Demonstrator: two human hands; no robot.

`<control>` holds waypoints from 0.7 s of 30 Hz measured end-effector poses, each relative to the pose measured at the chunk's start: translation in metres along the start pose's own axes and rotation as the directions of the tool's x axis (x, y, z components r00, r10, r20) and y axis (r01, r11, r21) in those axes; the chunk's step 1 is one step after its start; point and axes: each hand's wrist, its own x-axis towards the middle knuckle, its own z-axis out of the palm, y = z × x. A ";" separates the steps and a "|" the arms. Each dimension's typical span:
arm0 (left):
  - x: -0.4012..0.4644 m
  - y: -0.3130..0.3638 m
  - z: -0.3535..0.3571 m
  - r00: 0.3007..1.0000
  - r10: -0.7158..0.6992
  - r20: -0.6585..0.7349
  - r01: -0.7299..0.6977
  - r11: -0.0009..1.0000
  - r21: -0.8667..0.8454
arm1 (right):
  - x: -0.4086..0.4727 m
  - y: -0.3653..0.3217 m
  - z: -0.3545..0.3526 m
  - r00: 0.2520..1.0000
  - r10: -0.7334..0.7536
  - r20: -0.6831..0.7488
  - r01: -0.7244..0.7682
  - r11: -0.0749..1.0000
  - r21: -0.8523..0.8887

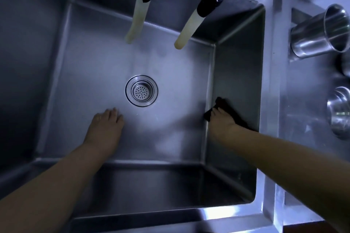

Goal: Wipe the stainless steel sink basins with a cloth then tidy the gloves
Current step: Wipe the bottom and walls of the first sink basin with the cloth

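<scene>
A deep, shiny steel sink basin (91, 66) fills most of the frame. In its middle sits a round metal drain with little holes (141, 91). At the top of the frame two pale rubber hoses with black tape (187, 30) hang down over the basin.

The right hand (221, 121) is at the right of the frame, low in the corner where the basin floor meets the right wall. It presses a small dark cloth (226, 108) against the steel. The fingers lie on top of the cloth; whether they curl round it is hard to tell.

The left hand (107, 123) rests on the basin floor, lower left of the drain. Its fingers look bent a little and it holds nothing.

Past the rim, at the right edge of the frame, stand shiny steel cups (318, 34). No gloves can be seen.

It looks like the wiping step is going on, at the right side of this basin. Next the cloth likely needs a firm push along the wall and the floor seam, then over the floor near the drain. The hand should stay flat so the cloth does not slip out. The gloves come later.
</scene>
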 end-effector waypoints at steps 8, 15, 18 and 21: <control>0.010 -0.002 0.008 0.990 -0.087 0.109 0.085 0.996 0.025 | 0.011 -0.081 0.055 0.999 0.012 -0.046 0.018 0.796 0.605; 0.019 -0.003 0.015 0.986 -0.079 0.149 0.095 0.990 -0.102 | 0.066 -0.097 0.060 0.936 0.304 -0.179 -0.085 0.687 0.722; 0.021 -0.005 0.016 0.985 -0.082 0.150 0.104 0.984 -0.144 | 0.106 -0.075 0.032 0.865 0.392 -0.313 -0.056 0.696 0.716; 0.026 -0.007 0.020 0.986 -0.088 0.140 0.111 0.979 -0.172 | 0.146 -0.047 -0.001 0.810 0.436 -0.392 -0.046 0.715 0.698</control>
